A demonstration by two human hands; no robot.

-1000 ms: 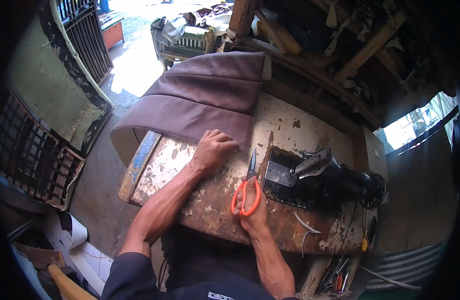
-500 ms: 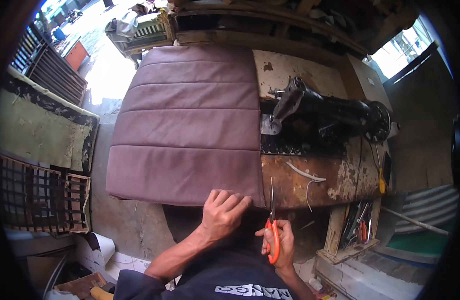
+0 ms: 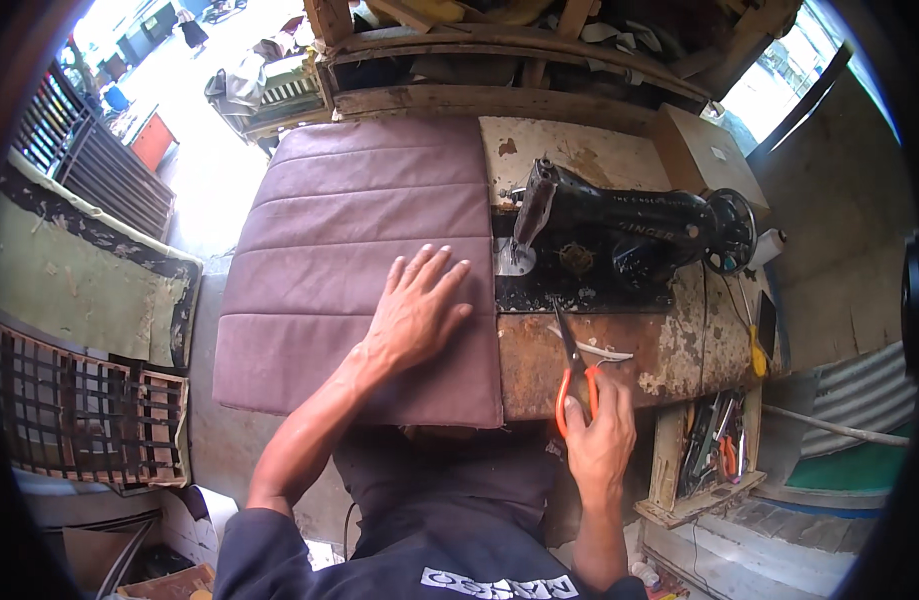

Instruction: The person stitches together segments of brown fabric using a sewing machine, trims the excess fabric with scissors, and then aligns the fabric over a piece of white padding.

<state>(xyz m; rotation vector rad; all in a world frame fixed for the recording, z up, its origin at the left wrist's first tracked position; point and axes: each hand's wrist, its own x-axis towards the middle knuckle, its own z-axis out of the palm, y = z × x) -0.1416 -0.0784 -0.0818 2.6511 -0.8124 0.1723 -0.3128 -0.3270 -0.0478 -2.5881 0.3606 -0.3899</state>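
A maroon quilted leatherette panel (image 3: 354, 280) lies over the left part of the worn workbench (image 3: 529, 140). My left hand (image 3: 409, 315) rests flat on the panel with its fingers spread. Right of the panel my right hand (image 3: 594, 430) is closed on orange-handled scissors (image 3: 569, 360), whose blades point forward over the bench's front part, toward a black sewing machine (image 3: 619, 225). A white strip (image 3: 609, 352) lies beside the scissors.
An open drawer of tools (image 3: 709, 450) hangs under the bench at right. A yellow-handled tool (image 3: 755, 350) lies at the bench's right end. A wooden rack (image 3: 519, 90) stands behind. Padded frames (image 3: 84, 400) line the left side, near a bright doorway.
The panel now lies squarer, its right edge against the machine. My left hand has moved up onto it and flattened from curled fingers. The scissors in my right hand tilt leftward. The view has shifted.
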